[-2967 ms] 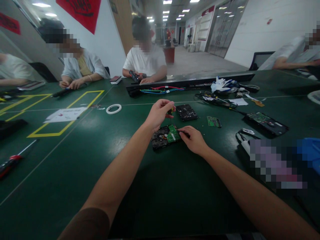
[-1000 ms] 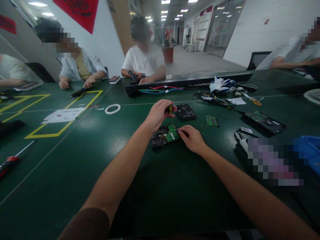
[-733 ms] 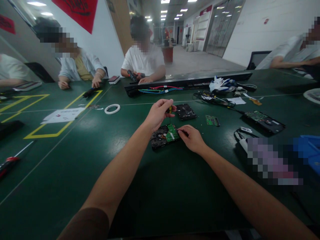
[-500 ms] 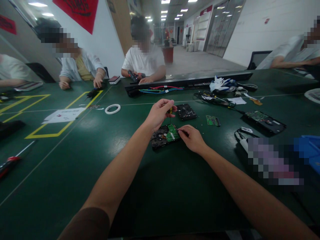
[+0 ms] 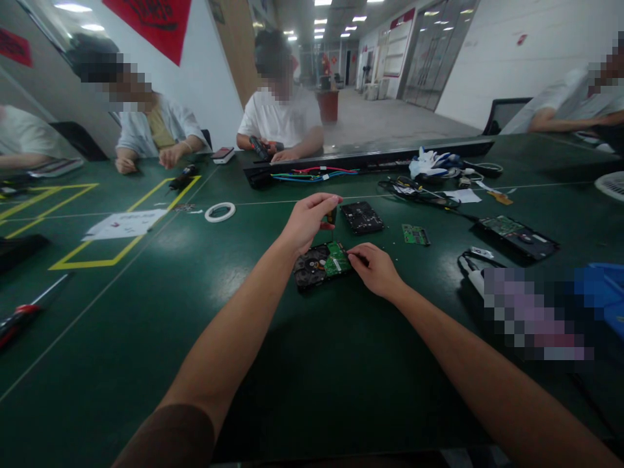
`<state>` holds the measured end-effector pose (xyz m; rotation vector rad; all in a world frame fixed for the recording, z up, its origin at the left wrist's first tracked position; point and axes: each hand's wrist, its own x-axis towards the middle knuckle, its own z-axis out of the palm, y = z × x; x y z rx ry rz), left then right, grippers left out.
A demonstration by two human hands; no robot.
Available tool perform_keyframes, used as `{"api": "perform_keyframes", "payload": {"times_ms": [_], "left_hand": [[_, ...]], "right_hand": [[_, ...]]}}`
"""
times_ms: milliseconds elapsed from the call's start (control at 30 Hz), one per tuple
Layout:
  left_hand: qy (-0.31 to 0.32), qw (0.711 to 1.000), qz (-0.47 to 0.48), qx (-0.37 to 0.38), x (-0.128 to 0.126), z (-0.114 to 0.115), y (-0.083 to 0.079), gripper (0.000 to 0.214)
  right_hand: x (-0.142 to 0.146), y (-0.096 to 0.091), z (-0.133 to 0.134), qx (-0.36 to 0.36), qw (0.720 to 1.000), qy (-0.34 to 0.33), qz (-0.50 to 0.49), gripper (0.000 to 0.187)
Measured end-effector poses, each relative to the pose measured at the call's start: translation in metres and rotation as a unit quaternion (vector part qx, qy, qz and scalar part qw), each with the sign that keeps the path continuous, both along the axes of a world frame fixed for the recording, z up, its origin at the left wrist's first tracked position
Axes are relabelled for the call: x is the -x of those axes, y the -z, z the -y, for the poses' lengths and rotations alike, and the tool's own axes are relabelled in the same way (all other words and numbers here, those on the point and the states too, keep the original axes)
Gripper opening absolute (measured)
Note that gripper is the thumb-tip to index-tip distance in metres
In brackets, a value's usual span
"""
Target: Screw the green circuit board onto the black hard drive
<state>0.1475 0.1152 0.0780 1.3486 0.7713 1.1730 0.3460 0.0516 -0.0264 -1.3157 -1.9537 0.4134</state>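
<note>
A hard drive (image 5: 319, 263) with a green circuit board (image 5: 336, 258) on top lies on the green table (image 5: 146, 312) in front of me. My left hand (image 5: 308, 221) is closed round the handle of a small screwdriver (image 5: 332, 218), held upright with its tip down on the board. My right hand (image 5: 376, 268) rests on the table at the drive's right edge, its fingers curled and pressed against that edge.
Behind lie a second black drive (image 5: 361, 217), a loose green board (image 5: 416, 234) and another opened drive (image 5: 517, 235). A tape roll (image 5: 220, 212), paper (image 5: 125, 223), cables (image 5: 312, 174) and a red-handled screwdriver (image 5: 22, 314) lie around. Several people sit along the far side.
My left hand has turned slightly on the screwdriver handle while staying over the board. A person at the far left has moved a hand and a black tool toward the yellow tape line.
</note>
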Motion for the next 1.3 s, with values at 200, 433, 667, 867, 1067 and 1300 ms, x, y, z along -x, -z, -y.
{"api": "perform_keyframes", "payload": {"times_ms": [200,433,667,867,1067,1300], "left_hand": [[0.013,1.0,0.011,0.018,-0.0008,0.0016,-0.0019,0.021],[0.015,0.997,0.044,0.054,-0.0022,0.0045,-0.004,0.021],[-0.025,0.997,0.051,0.05,-0.0031,0.0038,-0.0035,0.017],[-0.032,0.998,0.034,0.033,-0.003,0.0038,-0.0045,0.018],[-0.056,0.998,0.006,0.003,-0.0027,0.0008,-0.0024,0.019],[-0.055,0.998,-0.005,-0.008,-0.0023,0.0,-0.0022,0.02]], "right_hand": [[0.0,0.002,-0.0009,-0.011,1.0,-0.005,-0.001,0.019],[0.0006,0.0009,0.0005,-0.012,1.0,-0.003,0.0,0.019],[0.0015,0.0009,0.0006,0.001,1.0,0.006,0.0,0.02],[0.0011,0.0013,0.0,-0.001,1.0,0.004,0.005,0.021],[0.0013,0.0012,0.0001,-0.002,1.0,0.004,0.01,0.02],[0.0012,-0.0006,0.0002,0.006,1.0,0.009,0.006,0.02]]}}
